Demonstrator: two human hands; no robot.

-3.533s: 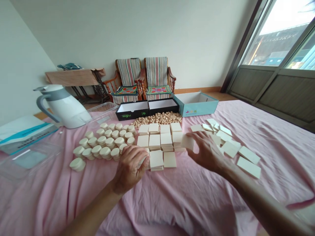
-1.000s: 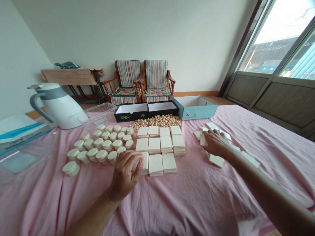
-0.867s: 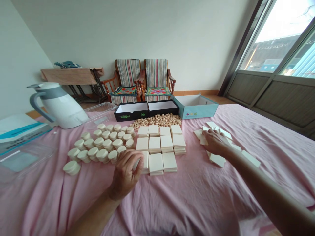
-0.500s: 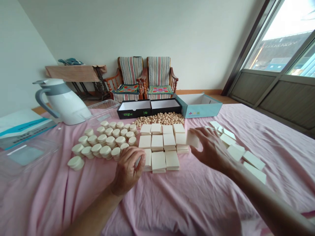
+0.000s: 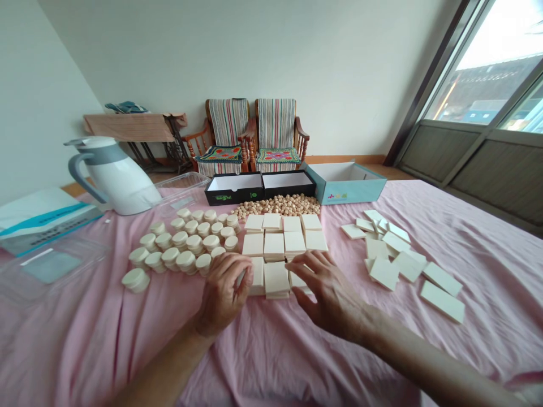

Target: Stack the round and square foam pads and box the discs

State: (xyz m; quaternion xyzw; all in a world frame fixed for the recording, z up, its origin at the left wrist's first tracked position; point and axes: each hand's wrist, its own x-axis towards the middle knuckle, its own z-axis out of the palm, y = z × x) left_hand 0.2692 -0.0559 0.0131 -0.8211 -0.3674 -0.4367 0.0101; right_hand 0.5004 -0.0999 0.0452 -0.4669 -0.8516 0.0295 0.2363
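Note:
Stacks of square wooden pieces (image 5: 276, 278) stand in rows on the pink cloth. My left hand (image 5: 224, 291) is closed beside the front-left stack (image 5: 257, 277). A pale bit shows between its thumb and fingers, too hidden to name. Over the front-right stack (image 5: 300, 280) lies my right hand (image 5: 331, 291), its fingers stretched across the top and the thumb apart at the near side, partly covering that stack. Loose square wooden pieces (image 5: 384, 273) are scattered to the right. Left of the squares are several stacks of round wooden discs (image 5: 185, 260).
Behind the stacks lies a heap of small wooden beads (image 5: 280, 206), backed by two black boxes (image 5: 233, 196) and a light-blue box (image 5: 354, 191). A white jug (image 5: 121, 181), a clear plastic tray (image 5: 55, 265) and a white-and-blue package (image 5: 46, 226) stand at the left.
My right hand has moved left and nearer with a square piece, from beside the stacks to the front-right stack. My left hand has stayed beside the front-left stack.

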